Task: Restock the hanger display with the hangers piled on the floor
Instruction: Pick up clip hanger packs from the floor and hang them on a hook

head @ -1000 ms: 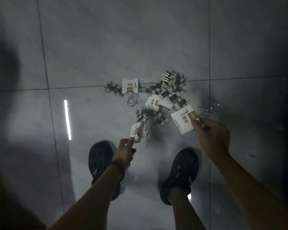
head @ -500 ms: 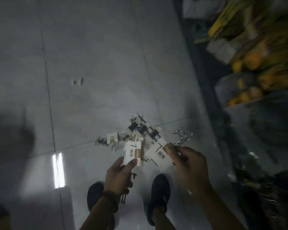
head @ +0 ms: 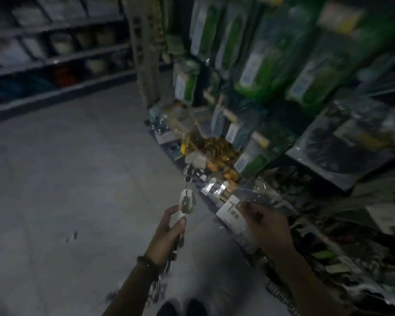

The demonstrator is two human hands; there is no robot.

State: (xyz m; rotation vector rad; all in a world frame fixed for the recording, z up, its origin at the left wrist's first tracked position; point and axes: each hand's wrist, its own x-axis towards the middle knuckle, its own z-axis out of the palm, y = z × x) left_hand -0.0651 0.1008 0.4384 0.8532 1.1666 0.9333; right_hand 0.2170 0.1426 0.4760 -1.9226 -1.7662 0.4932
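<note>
Down by the dark shoes (head: pixel 183 308), on the grey floor (head: pixel 78 167), both arms reach forward. The left hand (head: pixel 169 229) has its fingers curled round one hanger bundle (head: pixel 187 202), wire hooks poking up above the thumb and clips dangling, blurred, below the wrist. The right hand (head: pixel 266 225) pinches a carded hanger bundle (head: pixel 230 212) by its white label, clips fanned out just above. Both bundles are held just before the display rack (head: pixel 283 65) crowded with green packets. Well beyond stand grey shelves (head: pixel 55 53).
</note>
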